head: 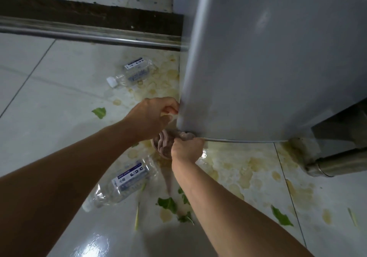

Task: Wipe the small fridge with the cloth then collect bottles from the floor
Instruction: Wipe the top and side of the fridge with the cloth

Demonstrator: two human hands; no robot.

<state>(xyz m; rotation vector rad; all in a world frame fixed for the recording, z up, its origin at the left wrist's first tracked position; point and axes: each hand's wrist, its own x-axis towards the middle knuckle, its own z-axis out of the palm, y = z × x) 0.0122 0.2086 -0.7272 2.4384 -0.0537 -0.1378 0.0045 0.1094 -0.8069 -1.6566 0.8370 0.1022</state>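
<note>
The small grey fridge (268,58) fills the upper right. Its door's lower left corner is just above my hands. My right hand (187,149) is closed on a pinkish-grey cloth (162,143) and presses it against the door's bottom edge. My left hand (153,117) is curled at the door's left edge, fingers hooked around it, touching the cloth's upper end. One clear plastic bottle (123,183) lies on the tiled floor below my left forearm. A second bottle (135,72) lies further back beside the fridge.
Yellowish spill stains (244,169) spread over the white tiles around the fridge base. Green leaf scraps (168,203) lie near my right forearm, others at the left and right. A metal door track (89,34) crosses the back. A metal pipe (337,165) sits under the fridge at right.
</note>
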